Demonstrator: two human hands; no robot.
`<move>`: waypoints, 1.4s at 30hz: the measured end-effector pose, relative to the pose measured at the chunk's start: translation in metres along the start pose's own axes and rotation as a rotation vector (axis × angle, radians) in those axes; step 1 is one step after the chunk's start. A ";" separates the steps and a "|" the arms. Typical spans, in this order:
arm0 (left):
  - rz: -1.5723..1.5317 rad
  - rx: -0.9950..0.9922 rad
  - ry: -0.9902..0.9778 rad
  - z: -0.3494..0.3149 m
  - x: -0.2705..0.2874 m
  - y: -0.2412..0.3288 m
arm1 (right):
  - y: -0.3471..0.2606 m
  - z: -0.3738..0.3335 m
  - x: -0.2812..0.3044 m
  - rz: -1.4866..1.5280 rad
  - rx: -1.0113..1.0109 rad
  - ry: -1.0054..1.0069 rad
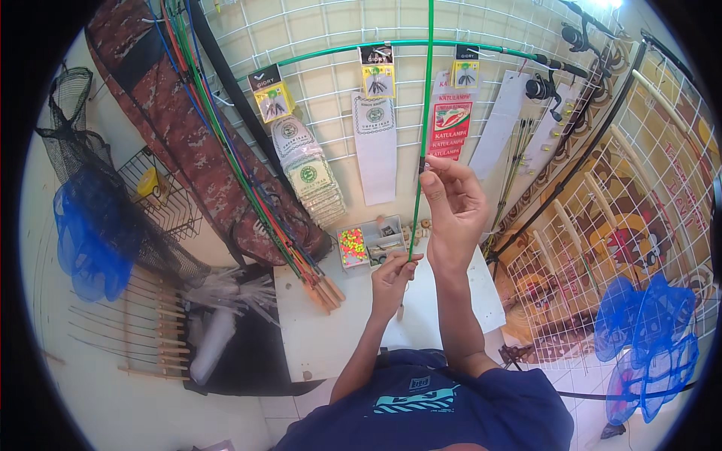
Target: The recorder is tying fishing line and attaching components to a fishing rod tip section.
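Observation:
A thin green fishing rod (428,94) stands nearly upright before me, its top running out of the picture. My right hand (457,214) pinches it between thumb and fingertips by a dark band. Lower down, my left hand (389,284) grips the same rod, fingers closed around it. Something small and brown pokes out beneath the left hand; whether it belongs to the rod I cannot tell. Just beyond the left hand sits a compartment box (374,243) with bright pink and yellow beads and small tackle, on a white table (316,346).
Several wooden-handled rods (316,284) lean beside a camouflage rod bag (207,173) on the left. Packets (308,177) and a green rod with a reel (541,90) hang on the white wire grid. Blue nets (648,323) hang at the right, a black net (113,173) at the left.

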State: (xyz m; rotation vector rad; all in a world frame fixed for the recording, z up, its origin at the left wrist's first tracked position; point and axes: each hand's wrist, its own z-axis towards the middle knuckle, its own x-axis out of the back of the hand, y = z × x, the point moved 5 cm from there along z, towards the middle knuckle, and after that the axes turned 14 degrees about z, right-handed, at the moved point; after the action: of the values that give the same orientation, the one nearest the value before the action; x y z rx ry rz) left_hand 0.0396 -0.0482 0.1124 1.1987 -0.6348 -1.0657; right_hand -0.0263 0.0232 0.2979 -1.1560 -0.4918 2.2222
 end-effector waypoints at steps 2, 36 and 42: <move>-0.010 -0.002 -0.005 0.001 -0.001 0.000 | -0.002 0.001 0.000 -0.057 -0.014 -0.004; -0.033 -0.035 0.016 0.001 0.006 0.000 | -0.005 -0.010 0.000 -0.230 0.168 -0.088; -0.004 -0.009 0.019 0.000 0.008 0.000 | -0.005 -0.006 0.000 -0.222 0.093 -0.069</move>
State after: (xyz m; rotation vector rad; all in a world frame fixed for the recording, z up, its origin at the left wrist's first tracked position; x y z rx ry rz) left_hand 0.0427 -0.0550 0.1114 1.2009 -0.6128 -1.0582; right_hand -0.0196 0.0271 0.2974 -0.9319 -0.5126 2.0748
